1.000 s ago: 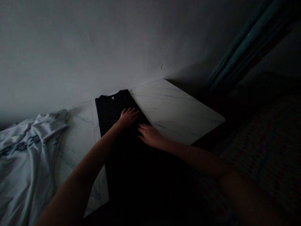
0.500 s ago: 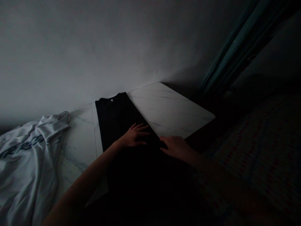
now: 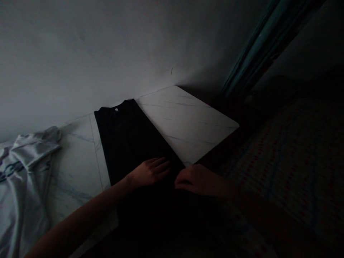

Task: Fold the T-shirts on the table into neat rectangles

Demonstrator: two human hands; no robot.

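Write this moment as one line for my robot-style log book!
left hand: flat on black T-shirt | right hand: at its edge | surface: white marble-pattern table

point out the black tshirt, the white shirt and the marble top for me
black T-shirt (image 3: 126, 139), head view, on the body below the collar
white shirt (image 3: 23, 186), head view, on the crumpled fabric
marble-look top (image 3: 182, 122), head view, on a bare part of the surface
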